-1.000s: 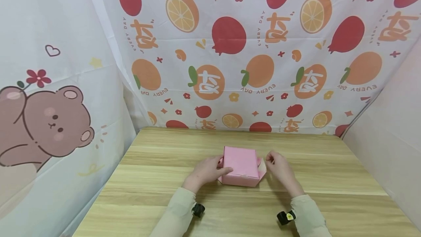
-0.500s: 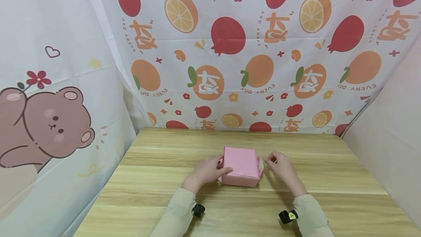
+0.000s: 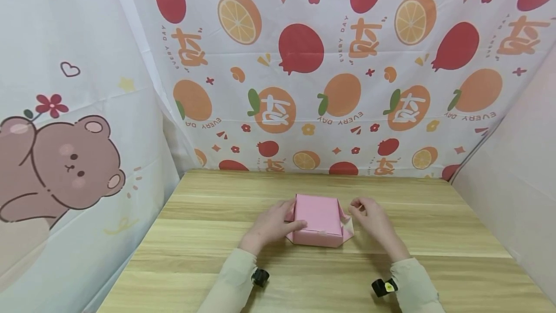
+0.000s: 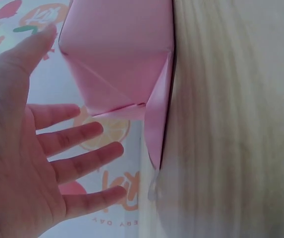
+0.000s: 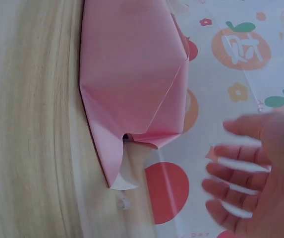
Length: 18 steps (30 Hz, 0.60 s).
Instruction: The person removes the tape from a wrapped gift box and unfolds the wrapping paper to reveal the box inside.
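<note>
A box wrapped in pink paper (image 3: 319, 215) lies on the wooden table, its paper ends folded into pointed flaps at both sides. At its left end is my left hand (image 3: 271, 224), thumb by the top edge; the left wrist view shows the fingers (image 4: 89, 161) spread and nearly straight. My right hand (image 3: 373, 219) is just off the right end, beside a flap (image 3: 348, 228) with a pale inner side. In the right wrist view its fingers (image 5: 233, 193) are loosely bent and hold nothing. A small translucent piece (image 5: 123, 201) sticks out past that flap's tip.
Wood-grain table (image 3: 208, 236) surrounds the box. Behind it hangs a white curtain with fruit prints (image 3: 299, 47), and another with a bear print (image 3: 78, 163) hangs at the left. Each forearm wears a small black wrist camera (image 3: 260, 278).
The right flap drew in toward the box, then spread outward again. My left hand's fingers have shifted slightly up along the left end. My right forearm has moved a little right.
</note>
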Motion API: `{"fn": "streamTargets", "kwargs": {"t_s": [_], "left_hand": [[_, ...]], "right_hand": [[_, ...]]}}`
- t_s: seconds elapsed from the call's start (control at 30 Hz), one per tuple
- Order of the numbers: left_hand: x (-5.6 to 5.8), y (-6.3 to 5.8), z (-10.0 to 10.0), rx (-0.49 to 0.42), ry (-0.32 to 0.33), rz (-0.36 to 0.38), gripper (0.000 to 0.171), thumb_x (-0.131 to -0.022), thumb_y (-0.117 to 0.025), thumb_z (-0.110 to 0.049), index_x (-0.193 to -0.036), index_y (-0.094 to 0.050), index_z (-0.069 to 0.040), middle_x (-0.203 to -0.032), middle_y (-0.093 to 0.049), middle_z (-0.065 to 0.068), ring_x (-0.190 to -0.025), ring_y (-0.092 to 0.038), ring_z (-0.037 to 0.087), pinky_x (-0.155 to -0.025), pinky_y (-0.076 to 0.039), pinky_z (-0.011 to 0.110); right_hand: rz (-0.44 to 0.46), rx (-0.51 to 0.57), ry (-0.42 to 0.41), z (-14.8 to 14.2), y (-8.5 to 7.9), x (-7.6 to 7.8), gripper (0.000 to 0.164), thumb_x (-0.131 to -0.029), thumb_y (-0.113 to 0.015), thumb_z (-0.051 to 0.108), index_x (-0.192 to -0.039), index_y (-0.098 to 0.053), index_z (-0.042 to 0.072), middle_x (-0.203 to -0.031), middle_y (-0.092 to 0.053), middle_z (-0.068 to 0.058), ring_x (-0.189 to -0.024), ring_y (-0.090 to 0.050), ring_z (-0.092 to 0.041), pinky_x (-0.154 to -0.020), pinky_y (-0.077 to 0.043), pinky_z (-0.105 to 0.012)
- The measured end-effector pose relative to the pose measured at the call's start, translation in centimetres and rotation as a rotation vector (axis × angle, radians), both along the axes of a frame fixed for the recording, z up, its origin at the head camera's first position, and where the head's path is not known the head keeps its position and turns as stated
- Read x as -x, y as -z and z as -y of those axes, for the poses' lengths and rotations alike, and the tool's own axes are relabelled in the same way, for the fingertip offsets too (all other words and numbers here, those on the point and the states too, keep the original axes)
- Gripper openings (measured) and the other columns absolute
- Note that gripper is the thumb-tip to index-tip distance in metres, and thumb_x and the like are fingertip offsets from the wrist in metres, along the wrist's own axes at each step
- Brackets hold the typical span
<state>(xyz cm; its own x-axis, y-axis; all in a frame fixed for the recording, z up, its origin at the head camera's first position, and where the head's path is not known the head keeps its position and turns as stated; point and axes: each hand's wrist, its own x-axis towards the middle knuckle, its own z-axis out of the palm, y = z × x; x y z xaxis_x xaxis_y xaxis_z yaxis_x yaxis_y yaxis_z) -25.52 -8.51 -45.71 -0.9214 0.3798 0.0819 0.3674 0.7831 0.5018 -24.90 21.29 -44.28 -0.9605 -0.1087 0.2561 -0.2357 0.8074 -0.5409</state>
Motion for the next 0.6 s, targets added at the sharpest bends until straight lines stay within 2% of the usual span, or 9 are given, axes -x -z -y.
{"fn": "streamTargets", "kwargs": {"t_s": [0.17, 0.3, 0.43, 0.6], "left_hand": [[0.0, -0.2, 0.5, -0.026, 0.038, 0.009, 0.093, -0.078, -0.06, -0.074, -0.151, -0.037, -0.02, -0.15, -0.045, 0.006, -0.138, -0.044, 0.028, -0.11, -0.042, 0.049], [0.2, -0.3, 0.8, -0.021, 0.091, -0.013, 0.092, -0.079, -0.064, -0.069, -0.151, -0.037, -0.018, -0.153, -0.041, 0.005, -0.141, -0.041, 0.027, -0.113, -0.039, 0.047], [0.3, -0.5, 0.9, -0.005, 0.126, -0.025, 0.091, -0.079, -0.069, -0.063, -0.151, -0.038, -0.015, -0.155, -0.039, 0.005, -0.142, -0.04, 0.026, -0.114, -0.038, 0.045], [0.3, -0.5, 0.8, 0.012, 0.141, -0.023, 0.091, -0.078, -0.071, -0.061, -0.15, -0.039, -0.014, -0.156, -0.038, 0.005, -0.142, -0.039, 0.027, -0.114, -0.038, 0.045]], "right_hand": [[-0.106, -0.056, -0.214, 0.5, 0.1, -0.6, 0.04, -0.085, -0.075, 0.029, -0.118, -0.065, 0.009, -0.121, -0.064, -0.011, -0.115, -0.059, -0.032, -0.095, -0.05, -0.053], [-0.053, -0.029, -0.384, 0.7, 0.5, -0.7, 0.053, -0.081, -0.079, 0.03, -0.127, -0.062, 0.012, -0.137, -0.057, -0.014, -0.129, -0.05, -0.038, -0.104, -0.042, -0.06], [0.02, -0.052, -0.451, 1.0, 0.8, -0.7, 0.057, -0.081, -0.079, 0.031, -0.132, -0.059, 0.015, -0.146, -0.051, -0.012, -0.139, -0.04, -0.039, -0.111, -0.035, -0.06], [0.076, -0.058, -0.462, 1.3, 0.8, -0.7, 0.056, -0.083, -0.077, 0.037, -0.132, -0.06, 0.017, -0.146, -0.051, -0.009, -0.14, -0.04, -0.038, -0.112, -0.033, -0.06]]}}
